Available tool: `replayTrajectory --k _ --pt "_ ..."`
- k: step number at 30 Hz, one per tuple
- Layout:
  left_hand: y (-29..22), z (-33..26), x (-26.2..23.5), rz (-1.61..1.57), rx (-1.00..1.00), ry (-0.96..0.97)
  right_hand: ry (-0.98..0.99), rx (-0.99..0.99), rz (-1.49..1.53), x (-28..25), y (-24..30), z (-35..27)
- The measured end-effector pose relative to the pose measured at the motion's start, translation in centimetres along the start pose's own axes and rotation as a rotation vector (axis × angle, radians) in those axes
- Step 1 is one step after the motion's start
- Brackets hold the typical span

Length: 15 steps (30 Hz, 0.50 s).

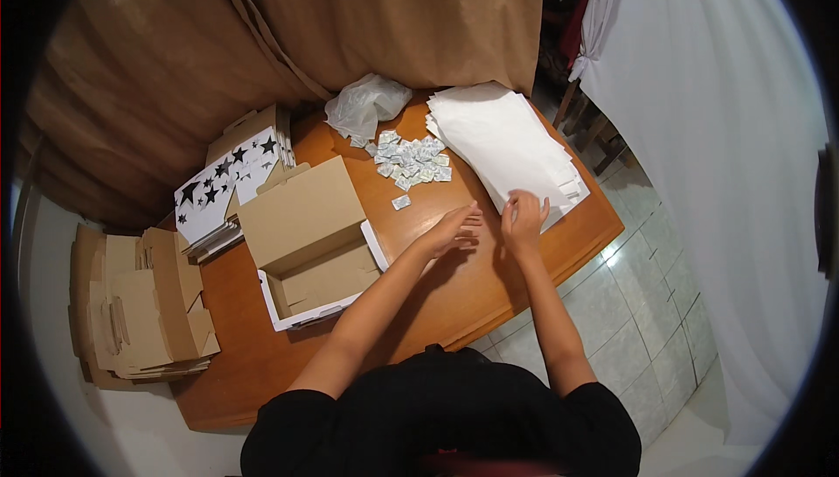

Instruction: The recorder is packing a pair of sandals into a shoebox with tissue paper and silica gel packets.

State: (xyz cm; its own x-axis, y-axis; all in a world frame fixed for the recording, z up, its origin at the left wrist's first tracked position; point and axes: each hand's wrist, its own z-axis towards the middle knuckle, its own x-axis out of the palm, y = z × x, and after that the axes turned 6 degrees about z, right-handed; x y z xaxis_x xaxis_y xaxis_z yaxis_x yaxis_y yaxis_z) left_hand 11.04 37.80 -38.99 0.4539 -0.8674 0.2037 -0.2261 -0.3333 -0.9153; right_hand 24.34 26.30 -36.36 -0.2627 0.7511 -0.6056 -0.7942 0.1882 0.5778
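Note:
Over the wooden table, my left hand (454, 230) hovers with its fingers apart and nothing in them, to the right of an open cardboard box (301, 201). My right hand (523, 222) is at the near edge of a stack of white paper sheets (502, 136). Its fingers are loosely bent and spread, and whether they touch the top sheet is hard to tell. A heap of small white packets (411, 160) lies beyond my left hand, with a single packet (401, 202) apart from it. The box is brown inside, white outside, with its lid raised.
Behind the heap sits a crumpled clear plastic bag (367, 105). Flattened white boxes with black stars (225, 181) are stacked at the left, and folded brown cardboard pieces (144, 311) stand nearer. A brown curtain (376, 22) borders the far side of the table (437, 302).

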Motion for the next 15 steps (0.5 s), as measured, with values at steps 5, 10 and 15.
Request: replayTrajectory --k 5,10,15 --pt "-1.0 -2.8 -0.5 -0.335 -0.142 -0.05 0.191 -0.099 0.125 -1.9 6.7 -5.3" --pt "-1.2 -6.2 -1.2 0.193 -0.106 -0.271 0.364 -0.183 0.277 -1.7 10.9 -9.7" --pt "-0.7 -10.4 -2.1 0.279 0.102 -0.353 0.464 -0.262 0.326 -1.0 14.3 -11.6"
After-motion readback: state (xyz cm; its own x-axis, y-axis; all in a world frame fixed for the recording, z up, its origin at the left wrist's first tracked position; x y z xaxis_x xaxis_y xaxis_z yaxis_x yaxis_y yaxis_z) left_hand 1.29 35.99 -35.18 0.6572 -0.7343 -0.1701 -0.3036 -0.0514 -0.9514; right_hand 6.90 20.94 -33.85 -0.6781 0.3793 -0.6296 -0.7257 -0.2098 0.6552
